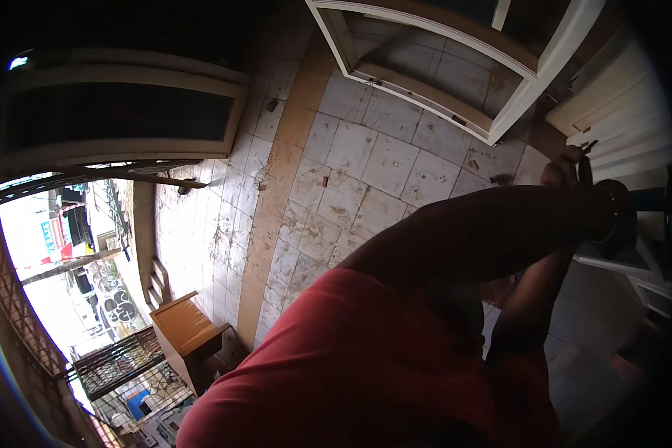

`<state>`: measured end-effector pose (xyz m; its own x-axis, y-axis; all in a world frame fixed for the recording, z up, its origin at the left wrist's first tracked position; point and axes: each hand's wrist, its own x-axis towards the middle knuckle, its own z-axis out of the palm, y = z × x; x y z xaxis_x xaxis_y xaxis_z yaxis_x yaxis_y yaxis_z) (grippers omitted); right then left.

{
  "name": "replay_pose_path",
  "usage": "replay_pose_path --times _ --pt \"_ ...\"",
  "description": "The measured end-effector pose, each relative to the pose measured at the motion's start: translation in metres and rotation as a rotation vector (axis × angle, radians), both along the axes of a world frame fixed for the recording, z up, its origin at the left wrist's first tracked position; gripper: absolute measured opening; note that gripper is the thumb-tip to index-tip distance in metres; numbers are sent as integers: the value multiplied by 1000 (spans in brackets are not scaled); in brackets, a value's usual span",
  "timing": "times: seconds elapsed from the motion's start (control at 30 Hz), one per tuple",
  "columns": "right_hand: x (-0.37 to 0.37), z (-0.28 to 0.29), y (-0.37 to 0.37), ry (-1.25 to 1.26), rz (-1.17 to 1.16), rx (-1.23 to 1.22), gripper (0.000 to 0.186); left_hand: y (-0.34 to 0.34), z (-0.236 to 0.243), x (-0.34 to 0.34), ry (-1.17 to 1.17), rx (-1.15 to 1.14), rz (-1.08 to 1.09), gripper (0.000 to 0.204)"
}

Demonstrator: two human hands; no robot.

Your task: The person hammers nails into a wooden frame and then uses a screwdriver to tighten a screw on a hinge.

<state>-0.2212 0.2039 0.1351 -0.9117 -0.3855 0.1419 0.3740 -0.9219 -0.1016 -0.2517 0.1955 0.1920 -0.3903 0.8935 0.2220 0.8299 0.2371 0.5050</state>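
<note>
A tiled floor (381,157) fills the middle, with a band (284,160) of tiles running down it and a small fragment (325,181) just to the band's right. At upper right is a large frame (526,93); at upper left, a panel (119,112) — above an opening (45,231) to the outdoors. A cabinet (190,328) sits lower left, beside a railing (116,366). One arm (478,224) reaches toward the right edge; a hand (564,172) (just above it) is near some boards (620,142).
</note>
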Motion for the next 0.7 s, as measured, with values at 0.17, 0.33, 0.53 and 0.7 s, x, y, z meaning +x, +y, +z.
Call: replay_pose_path --times 0.17,0.33,0.53,0.7 --pt "-111 5 14 63 -379 229 31 11 -31 -49 34 -20 -127 47" --pt "-163 -165 10 -271 -547 731 35 0 -116 -116 -15 -54 -8 48" --pt "-35 -453 1 -335 -140 2228 24 -223 -372 -126 -428 18 482 48" --pt "103 -645 34 -396 459 2545 29 -567 -542 -46 -732 -627 1217 49"
